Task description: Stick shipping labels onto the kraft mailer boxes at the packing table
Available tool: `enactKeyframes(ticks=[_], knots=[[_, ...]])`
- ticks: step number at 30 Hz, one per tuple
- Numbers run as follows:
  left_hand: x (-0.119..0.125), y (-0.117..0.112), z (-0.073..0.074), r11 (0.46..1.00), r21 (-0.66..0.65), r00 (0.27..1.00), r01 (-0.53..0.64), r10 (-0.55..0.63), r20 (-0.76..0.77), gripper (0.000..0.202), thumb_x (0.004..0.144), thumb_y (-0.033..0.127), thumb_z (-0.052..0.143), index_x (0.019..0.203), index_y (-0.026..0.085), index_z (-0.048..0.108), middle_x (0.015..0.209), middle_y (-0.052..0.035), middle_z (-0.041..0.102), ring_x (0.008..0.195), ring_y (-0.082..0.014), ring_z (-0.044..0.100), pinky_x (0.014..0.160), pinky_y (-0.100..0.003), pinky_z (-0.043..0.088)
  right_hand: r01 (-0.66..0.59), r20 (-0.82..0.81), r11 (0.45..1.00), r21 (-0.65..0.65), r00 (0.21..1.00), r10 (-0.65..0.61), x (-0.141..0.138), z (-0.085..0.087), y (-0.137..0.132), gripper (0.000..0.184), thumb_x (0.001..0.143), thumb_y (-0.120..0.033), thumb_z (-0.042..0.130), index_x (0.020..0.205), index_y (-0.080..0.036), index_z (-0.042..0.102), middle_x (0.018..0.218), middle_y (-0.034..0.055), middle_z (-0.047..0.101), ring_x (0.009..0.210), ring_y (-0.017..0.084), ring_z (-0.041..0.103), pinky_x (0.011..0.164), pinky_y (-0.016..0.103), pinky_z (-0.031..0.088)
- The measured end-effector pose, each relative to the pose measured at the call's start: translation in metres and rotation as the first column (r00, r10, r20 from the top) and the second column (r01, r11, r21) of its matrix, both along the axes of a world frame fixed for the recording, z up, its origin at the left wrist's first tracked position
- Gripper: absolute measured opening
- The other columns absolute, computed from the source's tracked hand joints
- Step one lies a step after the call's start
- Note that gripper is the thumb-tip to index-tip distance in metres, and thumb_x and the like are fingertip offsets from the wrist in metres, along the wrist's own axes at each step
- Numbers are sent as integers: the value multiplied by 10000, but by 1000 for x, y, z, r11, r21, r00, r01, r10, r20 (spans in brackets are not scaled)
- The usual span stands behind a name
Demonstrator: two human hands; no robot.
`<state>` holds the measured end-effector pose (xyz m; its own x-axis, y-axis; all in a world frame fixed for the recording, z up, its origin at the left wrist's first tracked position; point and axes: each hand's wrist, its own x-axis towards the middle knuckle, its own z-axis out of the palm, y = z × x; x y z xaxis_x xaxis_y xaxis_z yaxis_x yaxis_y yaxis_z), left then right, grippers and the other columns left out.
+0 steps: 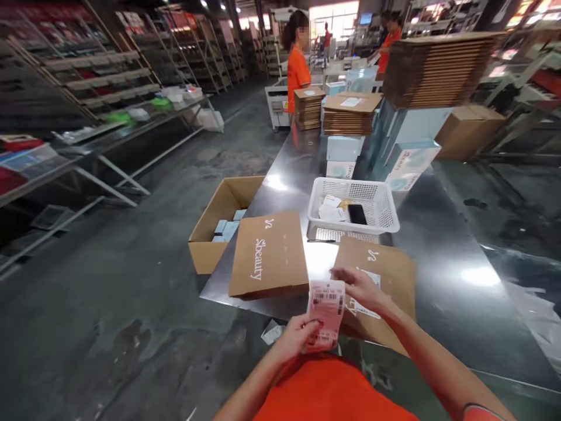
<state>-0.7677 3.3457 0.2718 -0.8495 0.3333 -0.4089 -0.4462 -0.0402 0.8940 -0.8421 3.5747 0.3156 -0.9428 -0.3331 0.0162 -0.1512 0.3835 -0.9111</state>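
A small stack of printed shipping labels (pixel 326 304) is held upright in front of my body. My left hand (pixel 300 334) is closed on its lower left part, with the thumb lying across the front. At the upper right corner of the labels, the thumb and bent fingers of my right hand (pixel 362 287) close around the edge. Beneath my right forearm lies a flat brown carton (pixel 397 275) with a white label stuck on it. Another brown carton (pixel 280 251), printed "beauty", rests on the metal table (pixel 442 251) left of my hands.
A white plastic basket (pixel 392 213) holds papers and a black phone (pixel 357 214). Beyond stand light blue boxes (pixel 407 161) and stacked flat cartons (pixel 438 70). An open carton (pixel 204 254) with small blue boxes is at the table's left edge. A co-worker (pixel 298 70) stands further back.
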Motion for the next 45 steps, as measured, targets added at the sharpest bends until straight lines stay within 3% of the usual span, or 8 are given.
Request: enactKeyframes(ticks=[3, 9, 13, 18, 23, 29, 36, 45], knots=[[1, -22, 19, 982, 13, 975, -190, 190, -118, 479, 675, 481, 787, 1005, 142, 709, 937, -64, 719, 794, -171, 639, 737, -276, 519, -152, 92, 984, -95, 983, 160, -11, 18, -42, 300, 831, -432, 540, 792, -171, 683, 731, 33, 647, 703, 167, 577, 675, 295, 485], [-1, -55, 21, 853, 68, 850, -517, 521, -72, 483, 701, 581, 736, 823, 120, 659, 653, -18, 639, 532, -122, 575, 511, -232, 482, -217, 258, 925, -311, 918, 302, -11, 23, -93, 394, 784, -535, 615, 853, -162, 721, 799, 39, 673, 712, 158, 574, 659, 276, 480], [1, -60, 28, 741, 247, 739, -624, 662, -120, 707, 713, 526, 762, 1299, 192, 552, 1292, -135, 621, 892, -170, 671, 655, -221, 530, -20, 413, 933, -360, 893, 178, -10, 12, -123, 467, 689, -584, 701, 870, -155, 723, 751, 40, 674, 650, 152, 577, 603, 273, 490], [-9, -69, 37, 757, 212, 690, -617, 651, -317, 971, 732, 259, 771, 1542, 344, 241, 1617, -108, 269, 1000, -165, 662, 750, -231, 544, -1, 430, 946, -325, 890, 149, -17, 10, -140, 516, 737, -556, 671, 1092, -183, 704, 964, 80, 712, 794, 202, 646, 665, 311, 542], [-8, -81, 35, 771, 196, 663, -606, 626, -409, 868, 822, 287, 698, 1543, 382, 224, 1635, -113, 231, 801, -83, 654, 765, -241, 552, -130, -37, 989, -73, 991, 128, -25, 22, -145, 497, 824, -557, 589, 1179, -220, 673, 1188, 96, 657, 928, 215, 631, 789, 347, 531], [-16, -93, 33, 818, 118, 768, -563, 571, -289, 601, 698, 337, 778, 1249, 180, 599, 1206, -105, 664, 694, -85, 596, 677, -223, 504, -389, 143, 919, 60, 915, 378, -22, 12, -159, 447, 832, -599, 529, 855, -178, 678, 719, 34, 661, 657, 168, 576, 593, 275, 451], [-34, -108, 5, 746, -142, 753, -650, 607, -255, 421, 687, 489, 706, 529, 168, 484, 513, 60, 437, 543, -74, 384, 528, -214, 312, -405, -16, 888, 217, 908, 418, -67, 1, -175, 307, 846, -474, 538, 758, -193, 624, 707, 26, 644, 676, 165, 564, 628, 280, 430], [26, -123, -73, 820, -168, 814, -547, 567, 121, 342, 576, 407, 801, 723, 113, 704, 671, -45, 680, 605, -160, 561, 596, -277, 436, -38, -362, 800, 599, 878, 313, -183, -15, -219, 315, 836, -348, 679, 1068, -135, 682, 1071, 180, 643, 1018, 335, 560, 931, 517, 407]])
